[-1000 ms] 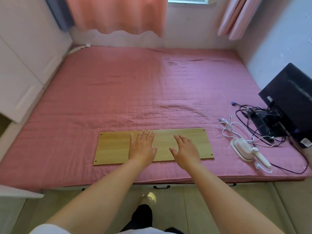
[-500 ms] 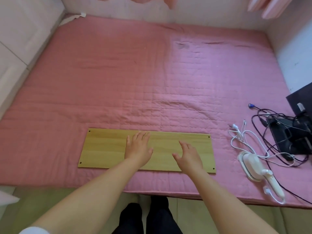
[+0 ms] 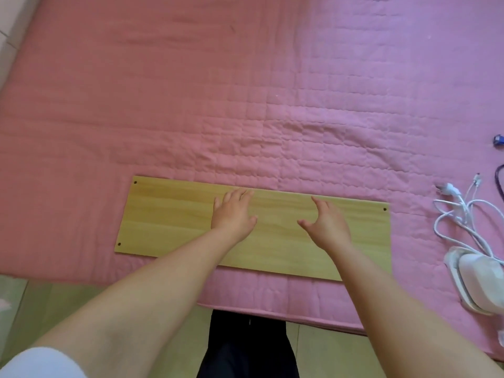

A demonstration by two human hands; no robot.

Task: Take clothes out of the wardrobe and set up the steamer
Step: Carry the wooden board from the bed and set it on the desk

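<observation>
Both hands flat, fingers spread, on wooden board [image 3: 253,227] lying on the bed [image 3: 245,105]: left hand [image 3: 233,214] near board centre, right hand [image 3: 327,222] further right. Steamer [image 3: 474,279] lies at bed's right edge, cord [image 3: 463,216] beside it, well right of right hand, so right hand nearer. No clothes visible.

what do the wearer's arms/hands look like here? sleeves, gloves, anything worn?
Both hands are bare: no gloves, rings or watch visible on the left hand or the right hand. Both forearms are uncovered up to the frame edge. A white short sleeve shows at the left upper arm; the right sleeve is out of frame. Dark trousers show below.
</observation>
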